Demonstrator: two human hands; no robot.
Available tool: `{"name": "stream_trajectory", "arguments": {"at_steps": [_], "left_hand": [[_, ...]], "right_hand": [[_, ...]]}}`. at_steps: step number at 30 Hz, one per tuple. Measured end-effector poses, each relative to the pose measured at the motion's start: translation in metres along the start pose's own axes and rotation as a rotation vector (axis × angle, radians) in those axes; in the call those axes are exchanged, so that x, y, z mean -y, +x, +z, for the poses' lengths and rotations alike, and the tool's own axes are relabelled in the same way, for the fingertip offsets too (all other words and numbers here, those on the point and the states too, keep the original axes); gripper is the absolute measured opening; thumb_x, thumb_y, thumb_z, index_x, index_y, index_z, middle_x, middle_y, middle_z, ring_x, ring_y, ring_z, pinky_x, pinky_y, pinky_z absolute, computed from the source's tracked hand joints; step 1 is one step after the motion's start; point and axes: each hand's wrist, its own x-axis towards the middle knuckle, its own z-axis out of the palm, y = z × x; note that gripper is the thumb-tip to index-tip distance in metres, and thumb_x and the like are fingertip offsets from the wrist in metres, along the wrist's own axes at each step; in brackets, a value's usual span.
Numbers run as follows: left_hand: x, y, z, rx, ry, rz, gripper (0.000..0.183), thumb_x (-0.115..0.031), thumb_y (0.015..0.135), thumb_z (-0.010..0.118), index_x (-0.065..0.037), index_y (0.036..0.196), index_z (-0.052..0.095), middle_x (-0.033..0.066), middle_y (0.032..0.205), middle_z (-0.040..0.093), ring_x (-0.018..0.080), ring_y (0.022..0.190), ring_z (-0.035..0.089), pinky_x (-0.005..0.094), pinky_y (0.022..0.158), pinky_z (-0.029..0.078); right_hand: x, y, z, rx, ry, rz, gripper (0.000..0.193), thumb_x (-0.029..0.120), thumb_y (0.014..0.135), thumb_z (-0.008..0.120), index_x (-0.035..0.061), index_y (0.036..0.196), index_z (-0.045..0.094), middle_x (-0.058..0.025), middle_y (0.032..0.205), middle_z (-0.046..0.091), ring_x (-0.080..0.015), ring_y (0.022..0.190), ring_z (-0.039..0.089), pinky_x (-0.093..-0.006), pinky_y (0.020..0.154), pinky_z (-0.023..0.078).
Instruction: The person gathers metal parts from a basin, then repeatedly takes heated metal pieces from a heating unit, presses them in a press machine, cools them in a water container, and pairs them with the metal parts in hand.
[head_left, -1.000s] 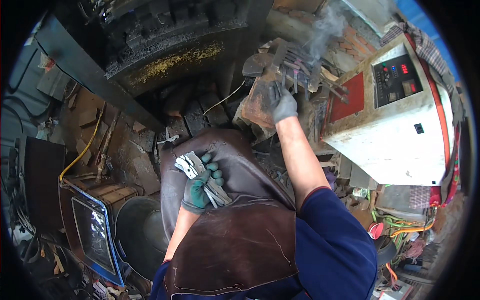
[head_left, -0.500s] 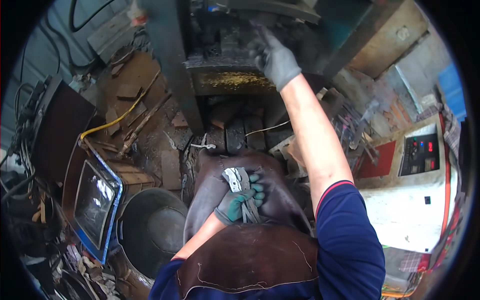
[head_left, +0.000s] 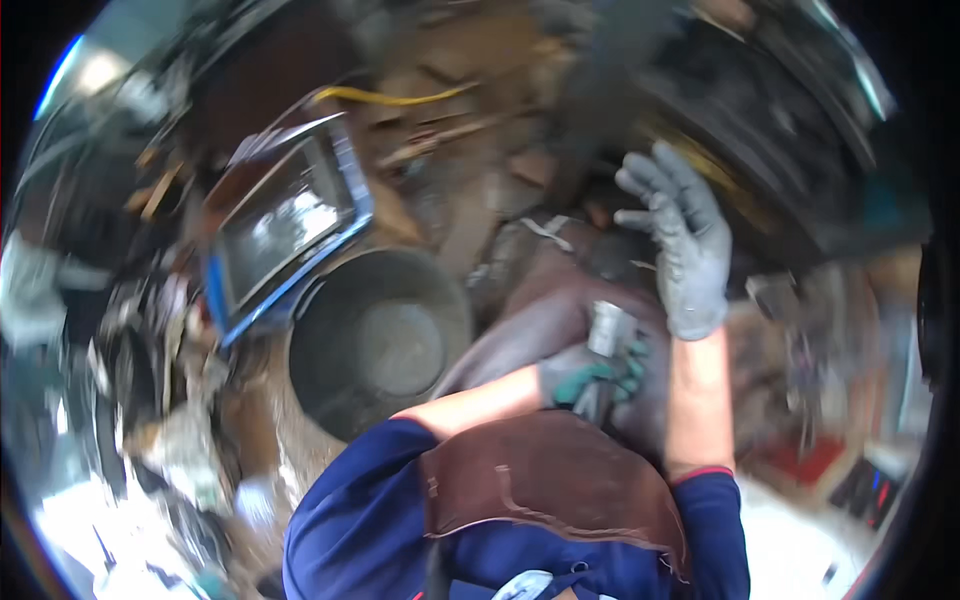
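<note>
My left hand (head_left: 588, 376), in a grey and green work glove, is closed round several flat grey metal strips (head_left: 606, 328) over my lap. Their pale upper ends stick out above the fingers, and darker ends show below. What exactly they are is blurred. A brown leather apron (head_left: 545, 470) covers my front and legs. My right hand (head_left: 682, 240), in a grey glove, is raised with fingers spread and nothing in them. It is nearest to the dark machine (head_left: 760, 110), apart from it.
A large round dark tub (head_left: 380, 345) stands to my left. Behind it leans a blue-edged framed panel (head_left: 290, 225) with a glossy face. A yellow hose (head_left: 390, 97) crosses the cluttered floor. A white cabinet (head_left: 800, 545) stands at lower right.
The view has swung left, blurring the surroundings. My right hand has come back from the machine, and its fingers have spread. My left hand still holds the metal strips.
</note>
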Motion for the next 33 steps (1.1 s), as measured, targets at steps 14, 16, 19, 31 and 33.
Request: {"name": "stream_trajectory", "arguments": {"at_steps": [14,16,19,31,33], "left_hand": [[0.011,0.004,-0.007,-0.280,0.116,-0.054,0.046,-0.001,0.088,0.052,-0.010,0.131,0.042,0.0094,0.105,0.059,0.0245,0.090,0.060,0.0380,0.079,0.054],[0.010,-0.001,-0.008,-0.305,0.138,-0.034,0.047,-0.001,0.087,0.053,-0.009,0.132,0.041,0.0094,0.105,0.059,0.0243,0.090,0.060,0.0375,0.078,0.054],[0.009,-0.003,0.000,-0.293,0.131,-0.023,0.048,-0.002,0.087,0.055,-0.007,0.132,0.041,0.0089,0.106,0.059,0.0237,0.091,0.060,0.0383,0.081,0.053],[0.002,-0.001,0.003,-0.237,0.095,-0.052,0.048,0.004,0.089,0.046,-0.007,0.135,0.038,0.0095,0.112,0.058,0.0240,0.099,0.059,0.0382,0.085,0.053],[0.001,-0.001,0.004,-0.237,0.111,-0.051,0.048,0.004,0.089,0.046,-0.007,0.135,0.038,0.0097,0.113,0.057,0.0241,0.100,0.059,0.0383,0.086,0.053]], "right_hand": [[-0.069,-0.190,-0.304,-1.275,0.821,0.068,0.021,0.035,0.093,0.055,0.0159,0.084,0.057,0.0064,0.061,0.044,-0.0045,0.047,0.036,-0.0172,0.039,0.027],[-0.067,-0.197,-0.287,-1.248,0.753,0.105,0.015,0.027,0.094,0.053,0.0146,0.086,0.057,0.0063,0.060,0.045,-0.0045,0.045,0.035,-0.0176,0.039,0.028],[-0.029,-0.204,-0.219,-1.161,0.309,0.166,0.012,0.018,0.093,0.052,0.0087,0.091,0.059,0.0059,0.059,0.045,-0.0046,0.042,0.034,-0.0188,0.037,0.026],[0.025,0.073,-0.146,-0.588,-0.049,0.192,0.021,0.024,0.088,0.058,0.0034,0.088,0.063,-0.0005,0.061,0.053,-0.0084,0.046,0.045,-0.0221,0.041,0.030],[0.014,0.107,-0.165,-0.596,0.030,0.221,0.016,0.019,0.087,0.059,0.0036,0.086,0.062,-0.0002,0.061,0.053,-0.0068,0.046,0.043,-0.0195,0.039,0.030]]}}
